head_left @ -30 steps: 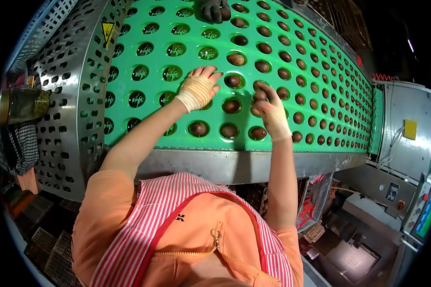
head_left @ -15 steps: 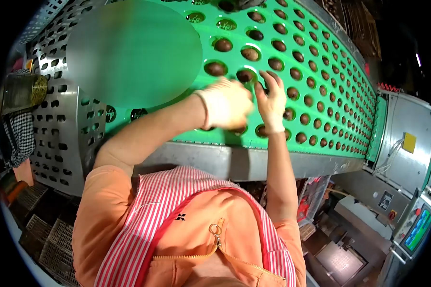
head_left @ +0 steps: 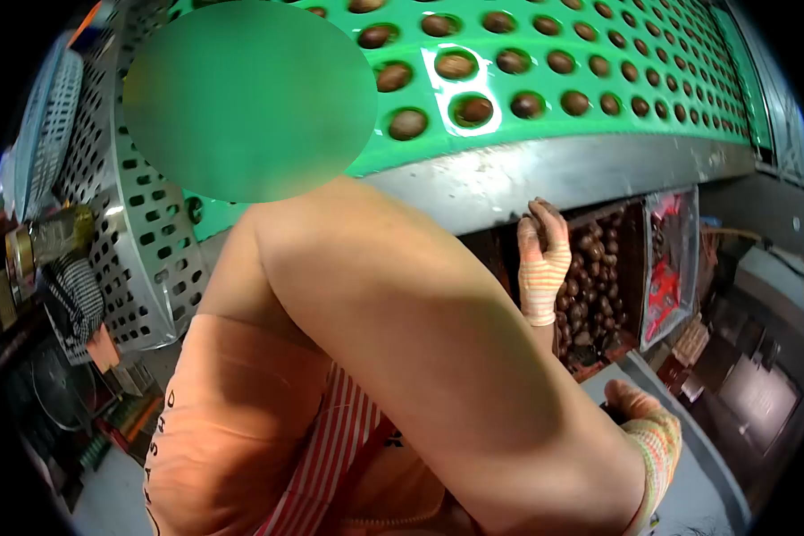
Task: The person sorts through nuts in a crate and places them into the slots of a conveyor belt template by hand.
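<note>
My left arm crosses in front of me, so my left hand (head_left: 649,436), in a striped knit glove, is at the lower right over a grey surface. Its fingers are curled near something dark that I cannot make out. My right hand (head_left: 545,259), in the same kind of glove with bare fingertips, is raised beside the metal edge. Its thumb and fingers bend round a dark spot, possibly a brown piece, too hidden to name. Beside it is a crate of shiny brown egg-shaped pieces (head_left: 594,286). More brown egg-shaped pieces (head_left: 472,111) fill the holes of the green panel (head_left: 509,82).
A metal rail (head_left: 545,170) borders the green panel. Perforated metal guarding (head_left: 138,237) stands at the left. Next to the crate is a clear bin (head_left: 670,268) with red packets. A glass jar (head_left: 49,237) is at the far left. A blurred oval hides the upper left.
Both hands have left the green panel. My left arm has swung across to the lower right, and my right hand has come down beside the crate. The view has turned right.
</note>
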Motion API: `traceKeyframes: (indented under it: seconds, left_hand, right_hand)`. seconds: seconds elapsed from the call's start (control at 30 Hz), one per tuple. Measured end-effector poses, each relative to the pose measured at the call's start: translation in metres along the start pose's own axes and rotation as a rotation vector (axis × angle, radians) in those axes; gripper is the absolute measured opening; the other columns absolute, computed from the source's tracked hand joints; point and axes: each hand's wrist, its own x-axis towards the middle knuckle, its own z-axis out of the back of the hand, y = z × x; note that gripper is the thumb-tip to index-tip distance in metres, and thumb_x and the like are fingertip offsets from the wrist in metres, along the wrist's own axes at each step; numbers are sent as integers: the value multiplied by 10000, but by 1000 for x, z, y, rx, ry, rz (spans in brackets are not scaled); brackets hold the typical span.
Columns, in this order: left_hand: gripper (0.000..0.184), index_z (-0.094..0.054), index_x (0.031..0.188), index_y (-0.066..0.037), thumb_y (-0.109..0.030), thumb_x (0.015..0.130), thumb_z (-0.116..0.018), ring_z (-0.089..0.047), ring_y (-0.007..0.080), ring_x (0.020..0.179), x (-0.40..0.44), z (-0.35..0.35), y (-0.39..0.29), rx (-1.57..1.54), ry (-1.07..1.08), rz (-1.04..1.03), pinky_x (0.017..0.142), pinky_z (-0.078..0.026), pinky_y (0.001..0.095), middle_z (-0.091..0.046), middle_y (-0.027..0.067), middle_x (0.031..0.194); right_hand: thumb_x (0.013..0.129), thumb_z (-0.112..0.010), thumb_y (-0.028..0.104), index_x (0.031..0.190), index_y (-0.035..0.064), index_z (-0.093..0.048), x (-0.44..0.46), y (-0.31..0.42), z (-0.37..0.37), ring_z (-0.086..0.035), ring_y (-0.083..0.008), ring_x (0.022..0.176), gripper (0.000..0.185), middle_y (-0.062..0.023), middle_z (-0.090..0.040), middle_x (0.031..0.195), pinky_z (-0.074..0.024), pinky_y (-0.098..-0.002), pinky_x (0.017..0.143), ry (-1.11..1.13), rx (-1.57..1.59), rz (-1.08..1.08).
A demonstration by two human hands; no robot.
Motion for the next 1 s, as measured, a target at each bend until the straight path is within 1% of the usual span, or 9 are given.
traceKeyframes:
  seconds: [0.33,0.43,0.57,0.7,0.73,0.8,0.87,0.9,1.0]
  left_hand:
    - [274,-685,992,9,-205,860,-573,-635,200,776,121,-48,19,-121,194,-129,685,-517,353,-674,112,822]
    - [277,-684,998,11,-206,871,-570,-631,186,770,143,-62,20,-152,223,-115,684,-516,347,-674,106,823]
    - [281,-683,1007,15,-209,884,-565,-626,168,763,169,-68,27,-172,226,-116,682,-515,339,-674,98,824]
    - [284,-682,1015,18,-211,898,-561,-621,149,755,185,-55,60,-193,92,-112,680,-514,331,-674,90,825]
    - [285,-681,1017,19,-212,902,-559,-619,144,753,184,-46,75,-180,0,-45,680,-514,329,-674,88,825]
    - [287,-681,1022,20,-213,909,-557,-617,135,749,167,-28,118,-135,-300,266,679,-513,325,-675,84,825]
    - [342,-659,1111,-5,-277,933,-554,-619,134,769,137,-30,172,-85,-519,706,731,-521,300,-672,55,823]
    - [330,-632,1191,-18,-243,952,-587,-635,157,915,123,-37,198,-65,-423,942,837,-518,295,-683,83,981]
    - [448,-594,1257,-51,-248,862,-669,-623,328,1030,102,-94,267,165,-4,906,928,-493,378,-648,189,1121]
  right_hand:
    - [859,-620,-14,1105,-3,-656,-70,-29,103,-592,-249,1066,249,-131,-636,1126,-453,-343,962,-167,-44,-161]
    - [860,-616,-14,1094,-7,-656,-82,-48,127,-595,-259,1061,238,-133,-635,1133,-455,-356,955,-141,-127,-48]
    - [849,-621,-20,1073,-4,-673,-96,-62,155,-617,-250,1014,231,-133,-662,1060,-463,-351,942,-192,-107,-90]
    - [858,-657,104,1090,21,-678,-115,-77,206,-632,-292,1027,247,-172,-665,1112,-477,-359,936,-161,-292,-128]
    - [856,-660,109,1090,33,-681,-124,-109,223,-635,-296,1025,247,-167,-666,1111,-484,-363,926,-278,-592,-48]
    - [860,-659,133,1099,54,-681,-150,-124,269,-640,-306,1026,253,-159,-668,1112,-500,-386,901,-406,-385,-207]
    - [872,-649,164,1125,55,-673,-168,-129,308,-636,-316,1042,277,-167,-658,1136,-500,-399,905,-451,-502,-416]
    - [874,-647,170,1132,52,-670,-176,-133,317,-634,-322,1047,285,-170,-654,1147,-498,-402,908,-454,-531,-491]
    - [849,-669,246,1219,68,-623,-180,-143,322,-581,-352,1139,413,-182,-595,1250,-468,-418,965,-231,-575,-546]
